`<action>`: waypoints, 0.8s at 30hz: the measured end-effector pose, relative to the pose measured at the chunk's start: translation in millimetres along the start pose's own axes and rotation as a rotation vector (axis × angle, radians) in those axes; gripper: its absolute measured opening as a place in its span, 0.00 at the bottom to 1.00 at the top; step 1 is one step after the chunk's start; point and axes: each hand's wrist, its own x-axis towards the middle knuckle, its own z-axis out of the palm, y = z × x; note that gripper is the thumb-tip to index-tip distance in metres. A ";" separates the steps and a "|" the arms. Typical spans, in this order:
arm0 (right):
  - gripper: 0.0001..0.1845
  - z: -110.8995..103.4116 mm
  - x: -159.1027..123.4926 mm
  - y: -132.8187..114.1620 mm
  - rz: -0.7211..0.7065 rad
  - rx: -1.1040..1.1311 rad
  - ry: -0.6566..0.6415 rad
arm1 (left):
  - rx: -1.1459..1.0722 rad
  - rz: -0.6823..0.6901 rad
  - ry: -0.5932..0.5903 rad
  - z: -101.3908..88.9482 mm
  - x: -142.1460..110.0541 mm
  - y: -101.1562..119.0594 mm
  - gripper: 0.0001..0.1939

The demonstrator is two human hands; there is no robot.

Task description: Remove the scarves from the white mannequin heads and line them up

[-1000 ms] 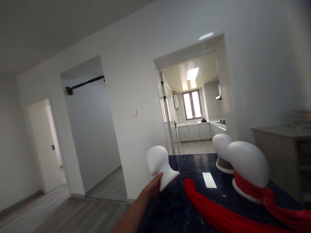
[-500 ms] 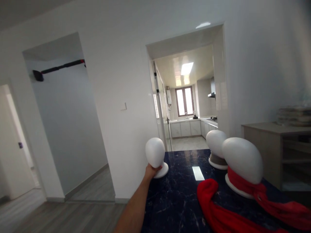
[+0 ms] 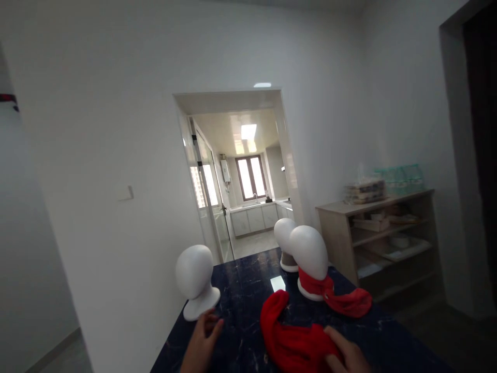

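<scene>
Red scarf (image 3: 289,336) lies under the right hand (image 3: 347,355), touching it.

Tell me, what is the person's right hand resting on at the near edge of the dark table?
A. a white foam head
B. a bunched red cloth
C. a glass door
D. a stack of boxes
B: the right hand lies on the bunched red cloth on the dark table, while the left hand sits open just below the base of the nearest white foam head.
</scene>
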 end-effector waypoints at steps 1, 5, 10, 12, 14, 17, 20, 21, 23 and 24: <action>0.22 7.8 1.4 -24.6 -0.063 0.101 -0.059 | -0.187 0.133 -0.176 8.4 -21.8 21.8 0.36; 0.17 35.4 26.2 -136.0 -0.193 0.575 -0.282 | -0.630 0.308 -0.780 42.7 -79.2 132.8 0.53; 0.17 29.7 78.7 -232.8 -0.191 0.940 -0.411 | -0.787 0.143 -0.782 61.9 -90.4 212.4 0.31; 0.13 15.6 91.4 -238.9 -0.172 1.025 -0.410 | -0.894 0.034 -0.830 49.7 -91.2 214.9 0.26; 0.09 4.1 96.3 -221.5 -0.139 1.079 -0.350 | -0.999 -0.058 -0.896 27.9 -90.5 208.7 0.22; 0.12 4.5 93.0 -157.5 -0.047 1.020 -0.383 | -0.994 -0.203 -0.969 -7.1 -82.4 195.7 0.13; 0.25 24.1 86.6 -74.8 0.102 0.626 -0.436 | -0.861 -0.308 -1.005 -27.1 -63.5 187.8 0.15; 0.24 31.8 84.9 -49.6 0.066 0.485 -0.378 | -0.824 -0.322 -0.995 -29.5 -55.0 186.7 0.14; 0.20 45.2 82.4 -8.5 -0.033 0.306 -0.281 | -0.742 -0.332 -0.955 -29.7 -36.8 186.0 0.11; 0.17 50.1 81.4 6.3 -0.095 0.226 -0.249 | -0.692 -0.328 -0.925 -28.5 -28.1 185.8 0.10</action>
